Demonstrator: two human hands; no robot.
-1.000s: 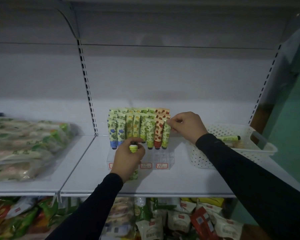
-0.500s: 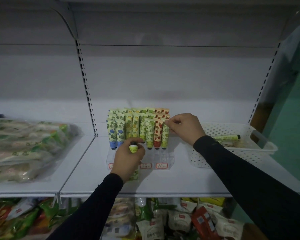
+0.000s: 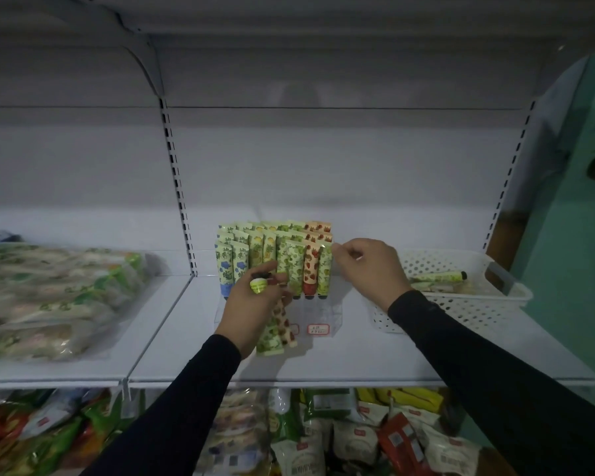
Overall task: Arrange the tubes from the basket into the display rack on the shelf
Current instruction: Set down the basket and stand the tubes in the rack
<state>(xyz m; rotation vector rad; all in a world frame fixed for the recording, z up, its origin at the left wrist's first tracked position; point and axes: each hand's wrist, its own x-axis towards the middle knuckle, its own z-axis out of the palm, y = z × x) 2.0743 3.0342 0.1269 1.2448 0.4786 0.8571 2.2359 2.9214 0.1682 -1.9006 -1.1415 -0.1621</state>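
Note:
A clear display rack (image 3: 320,316) stands mid-shelf, holding several upright patterned tubes (image 3: 272,252) in rows. My left hand (image 3: 255,304) grips a bundle of tubes (image 3: 277,329) in front of the rack; their caps stick up above my fingers and their flat ends hang below my palm. My right hand (image 3: 368,269) pinches the top of the rightmost front green tube (image 3: 324,273) standing in the rack. The white perforated basket (image 3: 471,304) sits to the right with a yellow-green tube (image 3: 438,277) lying inside.
Clear bags of packaged food (image 3: 52,297) lie on the shelf section to the left. Snack packets (image 3: 323,438) fill the shelf below. A slotted upright (image 3: 177,187) divides the back panel. A teal wall (image 3: 584,235) is at the right.
My left hand has tilted, so more of the bundle's tubes show below the palm. My right hand stays at the rightmost front tube.

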